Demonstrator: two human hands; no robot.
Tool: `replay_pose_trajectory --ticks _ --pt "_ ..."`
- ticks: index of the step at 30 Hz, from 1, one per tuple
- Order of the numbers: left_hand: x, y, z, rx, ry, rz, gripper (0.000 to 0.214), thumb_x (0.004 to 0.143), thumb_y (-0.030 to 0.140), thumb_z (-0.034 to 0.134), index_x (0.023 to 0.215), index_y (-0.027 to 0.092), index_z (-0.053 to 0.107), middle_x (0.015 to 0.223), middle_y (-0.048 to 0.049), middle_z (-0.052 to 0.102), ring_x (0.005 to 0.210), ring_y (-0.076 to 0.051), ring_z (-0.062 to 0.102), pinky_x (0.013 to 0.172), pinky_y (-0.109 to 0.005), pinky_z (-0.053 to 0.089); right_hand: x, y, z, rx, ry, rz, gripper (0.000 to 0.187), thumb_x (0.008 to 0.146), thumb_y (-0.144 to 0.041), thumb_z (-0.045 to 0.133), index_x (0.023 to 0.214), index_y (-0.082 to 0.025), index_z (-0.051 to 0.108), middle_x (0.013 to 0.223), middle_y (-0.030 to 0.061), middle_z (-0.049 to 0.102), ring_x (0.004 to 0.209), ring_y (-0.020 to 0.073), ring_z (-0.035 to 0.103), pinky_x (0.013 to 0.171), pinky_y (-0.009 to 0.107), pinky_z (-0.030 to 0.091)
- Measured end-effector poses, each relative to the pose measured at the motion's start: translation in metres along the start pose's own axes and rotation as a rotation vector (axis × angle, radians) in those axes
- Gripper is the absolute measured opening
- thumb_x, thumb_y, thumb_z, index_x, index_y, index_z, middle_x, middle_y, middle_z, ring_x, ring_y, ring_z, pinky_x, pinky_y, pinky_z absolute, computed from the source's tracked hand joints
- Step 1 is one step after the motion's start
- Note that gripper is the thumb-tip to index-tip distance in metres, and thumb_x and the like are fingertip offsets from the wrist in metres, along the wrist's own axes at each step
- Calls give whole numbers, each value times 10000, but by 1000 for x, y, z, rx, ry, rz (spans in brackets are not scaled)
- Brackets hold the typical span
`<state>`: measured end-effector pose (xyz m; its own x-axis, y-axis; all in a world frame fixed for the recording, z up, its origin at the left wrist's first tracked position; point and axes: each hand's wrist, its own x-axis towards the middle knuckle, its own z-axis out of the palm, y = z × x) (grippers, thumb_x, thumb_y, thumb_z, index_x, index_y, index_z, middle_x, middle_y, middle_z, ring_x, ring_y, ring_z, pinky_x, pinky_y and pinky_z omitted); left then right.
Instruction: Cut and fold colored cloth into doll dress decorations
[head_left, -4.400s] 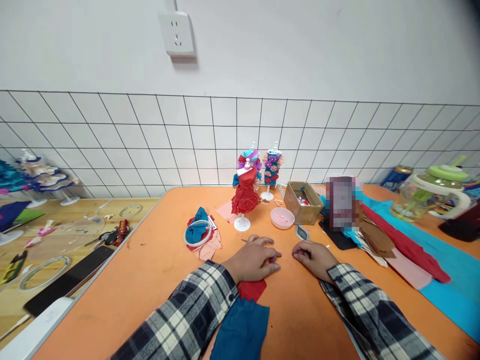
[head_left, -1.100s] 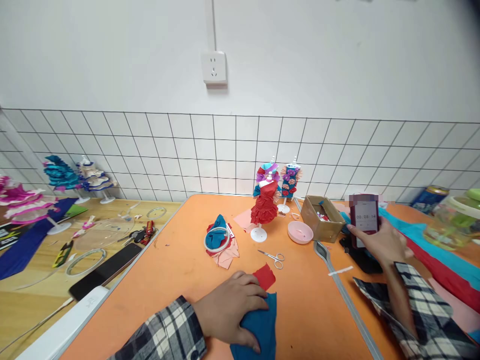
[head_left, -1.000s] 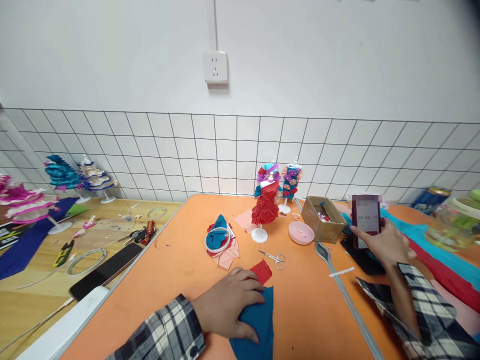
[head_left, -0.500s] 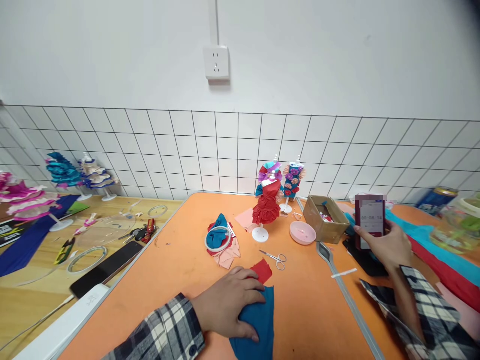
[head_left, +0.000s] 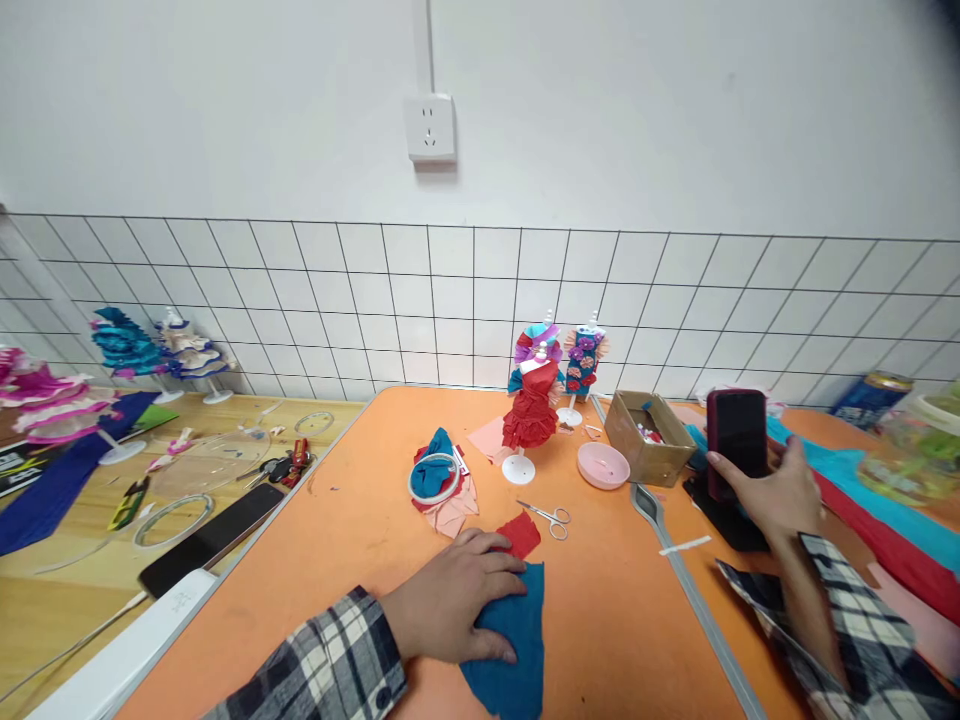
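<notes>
My left hand (head_left: 454, 603) lies flat, fingers out, on a blue piece of fabric (head_left: 514, 640) at the near edge of the orange table (head_left: 360, 560). A small red fabric piece (head_left: 519, 534) sits just beyond its fingertips. My right hand (head_left: 776, 495) grips a phone (head_left: 736, 440) in a dark red case, held upright on a black stand at the right; its screen is dark. Small scissors (head_left: 547, 516) lie between the two hands.
Two dressed mini mannequins (head_left: 534, 400) stand at the table's back, with a pink dish (head_left: 604, 464), a cardboard box (head_left: 649, 448) and an embroidery hoop on fabric (head_left: 435, 478). Red, pink and blue fabric lies at the right. A second phone (head_left: 210, 540) and more mannequins sit on the wooden table left.
The phone's screen, lit half a second ago, is now dark. My right hand stays on it; my left hand has barely shifted on the blue fabric.
</notes>
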<state>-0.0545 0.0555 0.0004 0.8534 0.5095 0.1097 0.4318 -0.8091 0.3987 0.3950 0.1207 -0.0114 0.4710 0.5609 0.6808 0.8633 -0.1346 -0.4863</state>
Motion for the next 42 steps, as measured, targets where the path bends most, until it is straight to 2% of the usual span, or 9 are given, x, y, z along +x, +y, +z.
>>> replay_pose_trajectory --ticks 4,8,11,15,25,30,34,38,42 --pt "1 -1 -3 8 15 -39 564 806 578 574 1267 254 548 1349 -65 549 1259 -346 401 1035 -485 253 -21 -43 -13 69 73 -44 789 773 -526 603 1408 -136 343 1221 223 552 1073 371 525 835 489 404" --pt "1 -2 -4 9 17 -59 614 755 577 624 1279 268 536 1350 -60 549 1273 -362 389 1050 -512 205 -83 -110 -20 344 -486 -491 258 886 -328 482 1084 -213 603 949 81 663 892 224 587 806 367 446" --pt "2 -3 -3 5 16 -67 642 718 566 654 1282 283 532 1348 -54 549 1265 -364 402 1048 -510 202 -133 -156 -25 447 -991 -881 253 869 -264 500 1090 -240 621 1036 70 647 957 213 554 839 354 425" --pt "2 -3 -1 -26 21 -59 675 692 571 667 1280 267 534 1358 -83 535 1221 -355 455 1032 -486 238 -168 -181 -31 500 -1213 -977 372 754 -371 653 1105 -259 601 1066 38 629 962 226 535 832 364 406" --pt "-7 -21 -6 46 21 -157 814 663 622 679 1369 298 435 1435 -95 447 1331 -411 304 1073 -590 73 -149 -161 -27 425 -1208 -855 256 764 -335 641 1007 -256 660 1019 31 636 916 204 555 799 342 404" --pt "-5 -15 -13 90 169 -271 808 633 700 652 1288 249 508 1303 -111 538 1212 -365 420 1027 -517 242 -151 -162 -27 527 -1212 -833 141 788 -239 593 904 -260 671 975 1 656 889 166 574 787 292 415" --pt "-1 -8 -6 118 218 -336 810 557 721 688 1185 226 558 1180 -107 568 1109 -345 474 962 -496 311 -154 -170 -20 365 -1008 -510 190 833 -339 564 961 -216 630 945 48 634 893 202 569 774 324 424" --pt "1 -7 8 83 254 -319 966 541 646 752 1357 253 414 1318 -119 475 1228 -362 394 1043 -537 242 -158 -173 -8 261 -945 -371 172 757 -320 653 858 -189 606 946 70 601 925 240 536 785 360 409" --pt "5 -6 19 -268 477 -416 1144 591 529 784 1482 219 139 1472 -167 305 1339 -359 291 1072 -521 271 -158 -172 -8 636 -1050 -288 121 794 -285 616 745 -195 552 729 -6 556 714 151 514 662 271 395"
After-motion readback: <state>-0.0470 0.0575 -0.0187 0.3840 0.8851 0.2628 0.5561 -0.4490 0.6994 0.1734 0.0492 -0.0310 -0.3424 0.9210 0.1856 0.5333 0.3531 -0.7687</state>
